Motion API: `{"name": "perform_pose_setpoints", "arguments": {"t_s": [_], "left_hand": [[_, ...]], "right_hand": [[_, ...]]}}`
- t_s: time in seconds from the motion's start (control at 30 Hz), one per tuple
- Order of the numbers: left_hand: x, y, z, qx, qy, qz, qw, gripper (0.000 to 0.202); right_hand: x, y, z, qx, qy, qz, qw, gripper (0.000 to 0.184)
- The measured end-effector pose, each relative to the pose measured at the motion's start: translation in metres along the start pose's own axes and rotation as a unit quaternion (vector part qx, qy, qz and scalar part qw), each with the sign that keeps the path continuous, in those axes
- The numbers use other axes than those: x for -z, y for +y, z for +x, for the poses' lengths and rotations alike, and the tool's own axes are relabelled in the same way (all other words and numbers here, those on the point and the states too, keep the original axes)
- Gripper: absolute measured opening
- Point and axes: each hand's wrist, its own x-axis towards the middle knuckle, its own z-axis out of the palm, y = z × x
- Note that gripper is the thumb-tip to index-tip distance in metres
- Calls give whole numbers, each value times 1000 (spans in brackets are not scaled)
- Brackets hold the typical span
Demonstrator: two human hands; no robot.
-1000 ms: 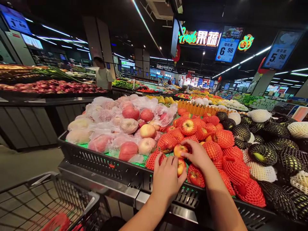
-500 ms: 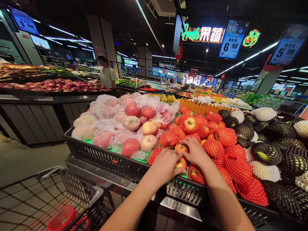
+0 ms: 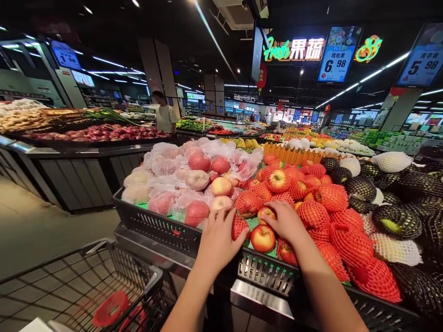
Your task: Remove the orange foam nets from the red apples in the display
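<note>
My left hand [image 3: 218, 237] lies over the front edge of the display with its fingers spread. Between its thumb and forefinger shows an apple in a red foam net [image 3: 239, 226]. A bare red-and-yellow apple [image 3: 263, 238] sits between my two hands on the green liner, untouched. My right hand [image 3: 286, 222] curls its thumb and fingers over another bare apple [image 3: 266, 215] just behind that one; its palm side is hidden. A netted apple [image 3: 288, 252] lies below my right wrist.
Plastic-wrapped pink apples [image 3: 196, 213] fill the left of the black crate [image 3: 157, 230]. Black-netted fruit [image 3: 392, 220] is heaped at right. A shopping cart [image 3: 152, 281] with a red part stands at lower left. A person [image 3: 166, 115] is beyond the onions [image 3: 100, 133].
My left hand has moved left off the front bare apple, spreading its fingers, and that apple now shows fully. The right hand remains at the apple behind it. The view has shifted slightly.
</note>
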Motion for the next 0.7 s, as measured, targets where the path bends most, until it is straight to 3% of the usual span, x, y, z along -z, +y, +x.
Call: {"name": "perform_pose_setpoints", "arguments": {"t_s": [0.13,0.27,0.47,0.57,0.7], "left_hand": [[-2,-14,6,39,-78,6,996,75],[-6,-15,3,73,-76,2,994,84],[-18,-12,-15,60,41,-39,997,63],[-26,-14,-22,53,104,-47,992,63],[-28,-15,-25,44,143,-51,987,60]], "right_hand": [[1,-4,2,-16,-19,-33,999,50],[0,-8,7,-36,-15,-48,998,53],[2,-3,9,-50,14,-6,999,54],[4,-2,5,-47,2,-8,999,44],[1,-2,2,-24,25,13,999,30]]}}
